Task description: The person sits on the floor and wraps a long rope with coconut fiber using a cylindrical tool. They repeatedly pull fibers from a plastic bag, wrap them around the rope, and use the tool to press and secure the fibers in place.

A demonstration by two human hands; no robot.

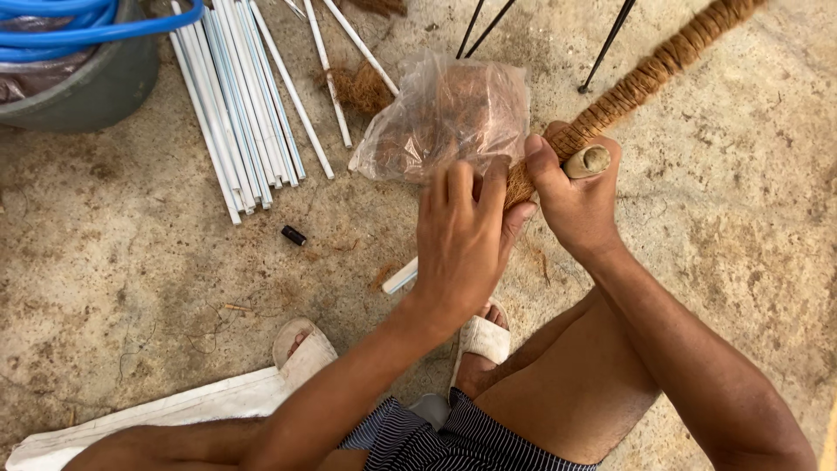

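Note:
A long pole wrapped in brown coir rope (649, 74) runs from the upper right down to my hands. My right hand (575, 196) grips its near end, where the bare pipe tip (595, 160) shows above my thumb. My left hand (462, 240) is closed over the coir fibre at the wrap's lower edge, fingers pressing against the pole. A clear plastic bag of coir fibre (445, 118) lies on the floor just behind my left hand.
A bundle of thin white pipes (240, 105) lies on the concrete at the upper left, beside a grey tub (96, 87) holding blue hose. A small black cap (294, 235) and a short white pipe piece (401, 276) lie near my sandalled feet. Thin black metal legs (610, 44) stand at the top.

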